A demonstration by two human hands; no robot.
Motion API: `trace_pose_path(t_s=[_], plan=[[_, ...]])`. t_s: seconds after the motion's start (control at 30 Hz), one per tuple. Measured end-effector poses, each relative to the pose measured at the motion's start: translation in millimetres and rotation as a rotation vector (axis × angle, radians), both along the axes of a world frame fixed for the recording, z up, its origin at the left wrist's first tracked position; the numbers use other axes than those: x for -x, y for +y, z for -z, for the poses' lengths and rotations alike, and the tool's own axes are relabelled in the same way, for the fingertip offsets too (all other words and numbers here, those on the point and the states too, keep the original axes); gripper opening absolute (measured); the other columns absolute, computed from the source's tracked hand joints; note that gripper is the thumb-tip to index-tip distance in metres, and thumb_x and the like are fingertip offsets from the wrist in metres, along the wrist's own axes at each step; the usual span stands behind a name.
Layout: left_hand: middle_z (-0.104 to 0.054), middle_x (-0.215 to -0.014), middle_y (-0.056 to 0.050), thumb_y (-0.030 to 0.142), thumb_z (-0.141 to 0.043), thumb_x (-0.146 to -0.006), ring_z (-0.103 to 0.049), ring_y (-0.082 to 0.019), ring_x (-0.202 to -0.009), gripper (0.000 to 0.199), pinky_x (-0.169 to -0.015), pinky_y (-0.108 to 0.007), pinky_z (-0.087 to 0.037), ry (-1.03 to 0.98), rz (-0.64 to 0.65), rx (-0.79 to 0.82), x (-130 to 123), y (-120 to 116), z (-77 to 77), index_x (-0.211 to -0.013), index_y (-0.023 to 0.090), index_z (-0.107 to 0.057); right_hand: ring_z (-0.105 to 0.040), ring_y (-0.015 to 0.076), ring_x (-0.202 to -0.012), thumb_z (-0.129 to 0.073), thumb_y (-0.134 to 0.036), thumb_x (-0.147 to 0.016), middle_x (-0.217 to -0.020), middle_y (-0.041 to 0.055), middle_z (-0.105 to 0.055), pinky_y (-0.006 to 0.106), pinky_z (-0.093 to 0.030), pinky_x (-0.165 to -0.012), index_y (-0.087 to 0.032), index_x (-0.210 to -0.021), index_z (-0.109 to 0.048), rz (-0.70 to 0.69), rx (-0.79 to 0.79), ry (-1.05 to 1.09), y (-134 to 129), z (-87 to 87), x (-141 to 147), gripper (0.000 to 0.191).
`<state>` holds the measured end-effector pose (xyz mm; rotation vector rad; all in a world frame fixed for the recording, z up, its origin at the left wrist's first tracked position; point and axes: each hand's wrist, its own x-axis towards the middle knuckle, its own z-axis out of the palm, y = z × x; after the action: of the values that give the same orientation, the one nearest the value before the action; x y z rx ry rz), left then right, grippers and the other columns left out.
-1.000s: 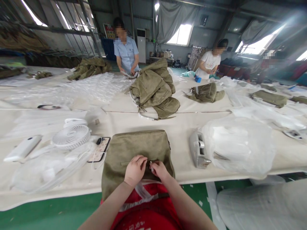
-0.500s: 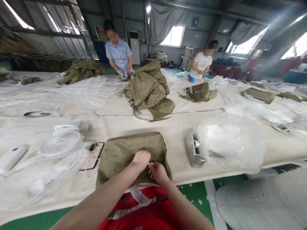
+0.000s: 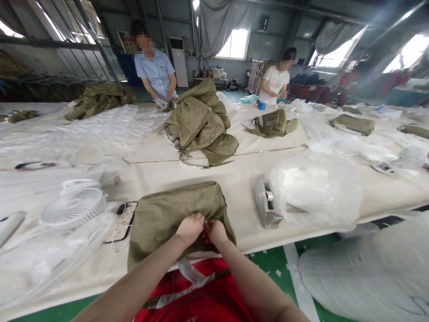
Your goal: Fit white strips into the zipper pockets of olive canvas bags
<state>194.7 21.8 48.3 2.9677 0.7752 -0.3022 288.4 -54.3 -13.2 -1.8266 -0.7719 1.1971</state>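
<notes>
An olive-green canvas bag (image 3: 181, 199) lies flat at the table's front edge, directly beneath both my hands. Over its right half, my left hand (image 3: 191, 229) is closed, knuckles up, with the fingertips turned toward my other hand. My right hand (image 3: 216, 232) is pinched shut right beside it, so the fingertips of the two meet. A tiny pale thing seems to show between them, but it is too small and covered to name. Strips of white wrapping hang at the bag's near edge, against my red clothing (image 3: 201, 299).
A tape dispenser (image 3: 267, 203) and clear plastic bags (image 3: 321, 192) lie to the right. On the left are a white fan (image 3: 75, 205) and a phone (image 3: 125, 223). Olive bags (image 3: 197, 120) are heaped ahead. Two people (image 3: 156, 71) work across the table.
My hands have drawn closer together, and the pale bit between the fingertips shows less. The whole view has shifted slightly, with the table's contents now further left.
</notes>
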Motion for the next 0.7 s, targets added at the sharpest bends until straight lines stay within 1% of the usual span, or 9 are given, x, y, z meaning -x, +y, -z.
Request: trace_pose_path(t_s=[0.17, 0.27, 0.33, 0.43, 0.5, 0.53, 0.57, 0.63, 0.7], plan=[[-0.062, -0.098, -0.009, 0.019, -0.041, -0.088, -0.06, -0.021, -0.093, 0.021, -0.082, -0.033, -0.046, -0.091, -0.07, 0.049, 6.0, 6.5, -2.6, -0.096, 0.017, -0.061, -0.051, 0.0136, -0.037, -0.046, -0.031, -0.087, -0.052, 0.006, -0.059, 0.023, -0.036, -0.037, -0.018, -0.06, -0.053, 0.037, 0.056, -0.096, 10.5, 2.6, -2.3, 0.031], [-0.062, -0.099, -0.008, 0.023, -0.042, -0.088, -0.059, -0.02, -0.093, 0.02, -0.081, -0.031, -0.045, -0.101, -0.08, 0.068, 7.4, 8.5, -5.4, -0.094, 0.019, -0.061, -0.051, 0.014, -0.036, -0.047, -0.034, -0.087, -0.051, 0.0063, -0.059, 0.024, -0.037, -0.038, -0.02, -0.058, -0.052, 0.016, 0.067, -0.097, 12.7, 1.2, -5.6, 0.033], [-0.062, -0.098, -0.007, 0.024, -0.046, -0.087, -0.059, -0.02, -0.092, 0.017, -0.079, -0.03, -0.044, -0.103, -0.097, 0.068, 6.3, 9.8, -5.3, -0.092, 0.02, -0.062, -0.051, 0.0138, -0.036, -0.047, -0.036, -0.088, -0.052, 0.0055, -0.06, 0.024, -0.037, -0.037, -0.02, -0.06, -0.053, -0.017, 0.066, -0.075, 12.5, -1.5, -8.4, 0.033], [-0.062, -0.092, -0.005, 0.027, -0.05, -0.085, -0.06, -0.019, -0.089, 0.013, -0.076, -0.029, -0.044, -0.119, -0.173, 0.064, 1.5, 11.2, -2.7, -0.085, 0.021, -0.062, -0.055, 0.0154, -0.042, -0.045, -0.032, -0.089, -0.057, 0.0055, -0.063, 0.025, -0.042, -0.042, -0.018, -0.069, -0.058, -0.067, 0.059, -0.06, 5.5, -7.3, -11.9, 0.028], [-0.062, -0.091, -0.005, 0.03, -0.052, -0.084, -0.06, -0.019, -0.088, 0.014, -0.075, -0.029, -0.044, -0.127, -0.233, 0.069, -2.5, 11.0, -0.7, -0.081, 0.021, -0.061, -0.062, 0.0185, -0.058, -0.045, -0.027, -0.088, -0.07, 0.0077, -0.067, 0.028, -0.048, -0.054, -0.017, -0.08, -0.062, -0.037, 0.0, -0.154, -5.5, -11.3, -13.5, 0.02], [-0.062, -0.091, -0.005, 0.031, -0.053, -0.084, -0.06, -0.019, -0.088, 0.014, -0.075, -0.029, -0.044, -0.129, -0.257, 0.073, -4.3, 10.5, 0.0, -0.081, 0.02, -0.061, -0.065, 0.0205, -0.072, -0.045, -0.023, -0.087, -0.081, 0.0096, -0.068, 0.03, -0.05, -0.065, -0.017, -0.089, -0.063, 0.01, -0.067, -0.265, -12.4, -12.9, -14.3, 0.019], [-0.062, -0.091, -0.005, 0.031, -0.053, -0.084, -0.06, -0.019, -0.088, 0.013, -0.075, -0.03, -0.044, -0.13, -0.275, 0.076, -5.8, 9.7, 0.5, -0.081, 0.02, -0.061, -0.063, 0.0224, -0.089, -0.045, -0.02, -0.086, -0.095, 0.0116, -0.067, 0.033, -0.049, -0.077, -0.017, -0.099, -0.062, 0.073, -0.146, -0.411, -19.6, -14.0, -15.3, 0.022], [-0.061, -0.093, -0.005, 0.031, -0.054, -0.083, -0.059, -0.019, -0.089, 0.013, -0.076, -0.03, -0.043, -0.128, -0.298, 0.077, -8.1, 7.7, 1.1, -0.083, 0.02, -0.06, -0.05, 0.0261, -0.115, -0.046, -0.018, -0.084, -0.122, 0.0153, -0.055, 0.04, -0.039, -0.096, -0.016, -0.118, -0.054, 0.229, -0.26, -0.727, -32.4, -15.1, -18.5, 0.035], [-0.061, -0.094, -0.006, 0.03, -0.053, -0.083, -0.059, -0.02, -0.09, 0.012, -0.077, -0.03, -0.043, -0.13, -0.311, 0.068, -9.5, 5.3, 1.1, -0.085, 0.019, -0.06, -0.042, 0.0305, -0.123, -0.05, -0.022, -0.082, -0.132, 0.0192, -0.046, 0.046, -0.032, -0.101, -0.012, -0.129, -0.045, 0.327, -0.225, -0.914, -39.8, -14.5, -23.7, 0.048]])
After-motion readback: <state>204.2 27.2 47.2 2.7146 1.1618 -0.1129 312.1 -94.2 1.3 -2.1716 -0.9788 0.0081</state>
